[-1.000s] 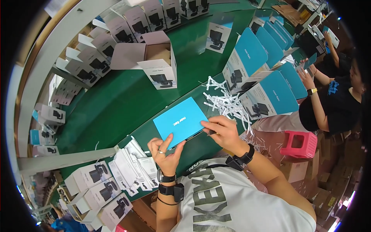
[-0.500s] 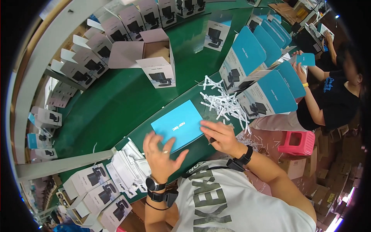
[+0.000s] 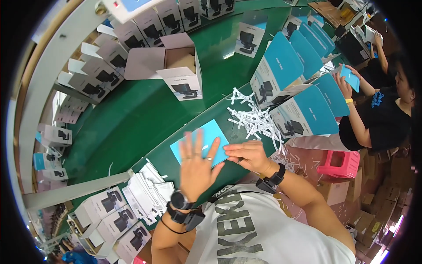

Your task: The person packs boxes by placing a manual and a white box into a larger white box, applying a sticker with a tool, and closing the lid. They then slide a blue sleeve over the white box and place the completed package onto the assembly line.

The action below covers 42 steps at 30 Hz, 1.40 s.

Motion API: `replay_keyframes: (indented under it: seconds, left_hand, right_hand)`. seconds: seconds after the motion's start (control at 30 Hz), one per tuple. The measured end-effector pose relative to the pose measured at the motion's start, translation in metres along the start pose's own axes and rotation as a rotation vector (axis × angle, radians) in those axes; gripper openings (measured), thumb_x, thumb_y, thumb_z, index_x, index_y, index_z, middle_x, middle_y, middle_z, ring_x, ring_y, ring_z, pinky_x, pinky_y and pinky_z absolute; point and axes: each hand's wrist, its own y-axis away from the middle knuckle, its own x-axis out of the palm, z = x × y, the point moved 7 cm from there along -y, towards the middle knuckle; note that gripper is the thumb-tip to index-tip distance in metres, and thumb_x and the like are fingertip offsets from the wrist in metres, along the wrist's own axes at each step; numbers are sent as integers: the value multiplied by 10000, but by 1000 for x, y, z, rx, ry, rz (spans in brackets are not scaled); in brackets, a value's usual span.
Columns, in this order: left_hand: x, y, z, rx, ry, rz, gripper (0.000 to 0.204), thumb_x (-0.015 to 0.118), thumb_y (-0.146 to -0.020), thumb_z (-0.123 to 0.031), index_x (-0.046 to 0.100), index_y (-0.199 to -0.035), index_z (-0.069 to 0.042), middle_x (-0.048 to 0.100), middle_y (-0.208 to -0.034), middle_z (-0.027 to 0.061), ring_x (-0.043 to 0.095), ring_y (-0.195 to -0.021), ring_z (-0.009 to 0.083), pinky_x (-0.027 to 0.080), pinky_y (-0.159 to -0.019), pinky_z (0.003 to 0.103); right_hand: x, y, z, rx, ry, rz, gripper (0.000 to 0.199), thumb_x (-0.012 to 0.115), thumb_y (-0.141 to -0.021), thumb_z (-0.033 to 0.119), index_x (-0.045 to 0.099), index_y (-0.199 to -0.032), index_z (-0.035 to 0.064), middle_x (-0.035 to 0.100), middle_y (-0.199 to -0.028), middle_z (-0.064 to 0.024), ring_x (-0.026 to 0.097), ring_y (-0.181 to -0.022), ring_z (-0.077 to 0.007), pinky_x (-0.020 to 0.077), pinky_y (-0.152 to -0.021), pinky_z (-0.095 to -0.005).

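A flat blue rectangular card with white lettering lies on the green table edge in front of me. My left hand is spread over its left and middle part, fingers stretched and slightly blurred; whether the palm presses on it I cannot tell. My right hand has its thumb and fingers together at the card's right edge, pinching it there. Just beyond the card, a heap of narrow white paper strips lies on the table. Next to my left wrist is a stack of white folded papers.
An open white carton stands on the green belt. Cartons with raised blue flaps stand at right, more cartons at lower left. A white-and-blue object shows at the top. A co-worker holds a blue card; a pink stool is nearby.
My left hand has moved right and farther over the card, its fingers straightening. My right hand stays at the card's edge. The white-and-blue object has come in at the top.
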Motion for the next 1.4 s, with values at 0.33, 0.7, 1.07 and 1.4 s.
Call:
replay_keyframes:
  seconds: [0.33,0.7,1.07,1.4]
  left_hand:
    - [-29,5,49,1,15,30,1002,821,-753,-579,458,-1575,-135,391,-1459,408,424,-1334,555,266,-1177,669]
    - [-34,-30,270,-625,-460,-281,835,689,-905,-506,496,-1484,65,472,-1452,411,445,-1370,545,324,-1179,591]
    - [-32,60,189,-567,-230,-699,437,689,-850,-190,671,-1247,-8,581,-1362,298,506,-1317,489,394,-1132,555]
    - [67,437,272,-1620,-82,-175,820,704,-792,-206,416,-1512,61,497,-1486,332,434,-1432,483,300,-1246,506]
  right_hand:
    - [0,-24,-37,163,-402,21,174,780,-890,33,785,-1064,32,779,-1154,-121,769,-931,-223,595,-763,-309]
    - [-6,-190,-110,195,51,-203,197,701,-950,100,718,-1124,9,734,-1078,-166,734,-911,-313,567,-771,-369]
    - [5,-215,-104,287,584,200,217,752,-872,200,744,-1040,62,744,-960,-191,707,-903,-429,556,-737,-494]
    - [78,-74,65,349,79,265,230,812,-845,181,677,-864,-4,673,-753,-171,642,-638,-304,499,-618,-380]
